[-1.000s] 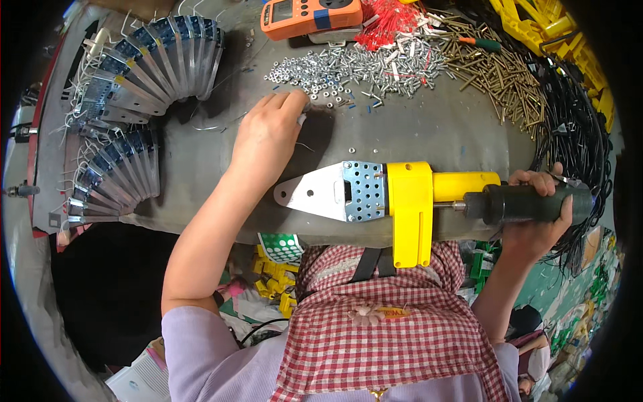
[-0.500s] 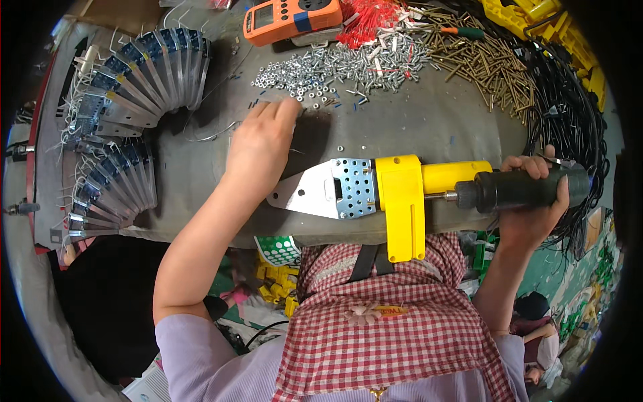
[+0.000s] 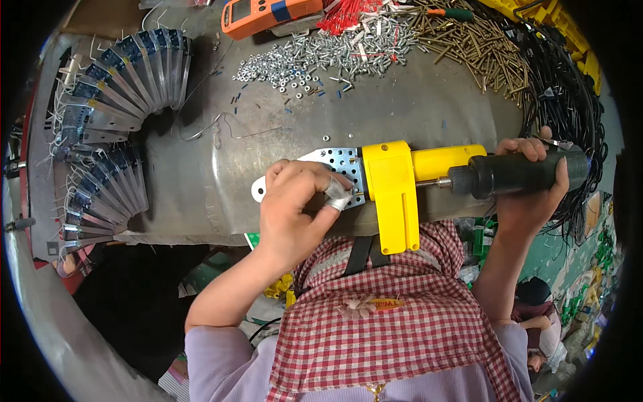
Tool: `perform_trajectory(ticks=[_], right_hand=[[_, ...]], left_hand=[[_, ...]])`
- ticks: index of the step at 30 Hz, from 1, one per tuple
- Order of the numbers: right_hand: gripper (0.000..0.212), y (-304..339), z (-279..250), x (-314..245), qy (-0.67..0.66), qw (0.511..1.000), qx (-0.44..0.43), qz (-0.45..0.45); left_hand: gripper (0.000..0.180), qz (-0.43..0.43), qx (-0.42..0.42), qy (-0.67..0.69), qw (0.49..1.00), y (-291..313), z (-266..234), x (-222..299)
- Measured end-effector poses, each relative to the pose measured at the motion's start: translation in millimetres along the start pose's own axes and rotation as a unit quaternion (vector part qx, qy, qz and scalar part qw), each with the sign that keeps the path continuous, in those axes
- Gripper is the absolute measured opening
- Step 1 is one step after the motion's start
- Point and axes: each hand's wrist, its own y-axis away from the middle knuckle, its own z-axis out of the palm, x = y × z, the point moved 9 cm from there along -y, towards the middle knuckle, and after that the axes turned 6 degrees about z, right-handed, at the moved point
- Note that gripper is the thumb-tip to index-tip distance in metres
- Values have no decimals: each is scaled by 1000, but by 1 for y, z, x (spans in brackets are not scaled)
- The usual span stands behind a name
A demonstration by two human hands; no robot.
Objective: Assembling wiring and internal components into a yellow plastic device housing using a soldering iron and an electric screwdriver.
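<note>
A yellow plastic housing [image 3: 395, 191] with a handle lies near the table's front edge, a perforated metal bracket [image 3: 343, 159] fixed at its left side. From the bracket a flat silver plate [image 3: 258, 191] extends left, largely covered by my left hand [image 3: 293, 208]. That hand is closed, its thumb and wrapped fingertips pinched at the bracket's near corner; whatever they hold is too small to make out. My right hand [image 3: 526, 208] grips a black electric screwdriver [image 3: 492, 177] lying level, its bit pointing left against the housing's right side.
Nuts and screws [image 3: 321, 63] are heaped at the back, beside long brass-coloured screws [image 3: 462, 43] and black cables [image 3: 562, 100]. An orange meter [image 3: 268, 15] sits behind. Finished-looking metal plates with white wires [image 3: 127, 80] fan out at left. Two loose nuts [image 3: 327, 138] lie behind the housing.
My left hand has come from beside the nut pile toward me and right, onto the bracket. My right hand still holds the screwdriver at the housing. The whole view has shifted slightly.
</note>
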Motion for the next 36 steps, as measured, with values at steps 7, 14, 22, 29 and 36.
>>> perform_trajectory(ticks=[7, 14, 22, 29, 36], right_hand=[[39, 0, 1, 1, -15, 1000, -3, -5], [39, 2, 1, 0, -11, 1000, 13, -15], [38, 2, 3, 2, 4, 999, 25, -26], [37, 5, 6, 5, 29, 998, 41, -23], [36, 3, 5, 6, 18, 998, 33, -47]], left_hand=[[20, 16, 47, 0, 999, 8, 3, -3], [19, 5, 64, 12, 998, 14, 3, -4], [21, 4, 90, 49, 995, 14, 5, -3], [32, 81, 66, -90, 990, 13, 8, 10], [27, 96, 60, -59, 992, 10, 15, 14]])
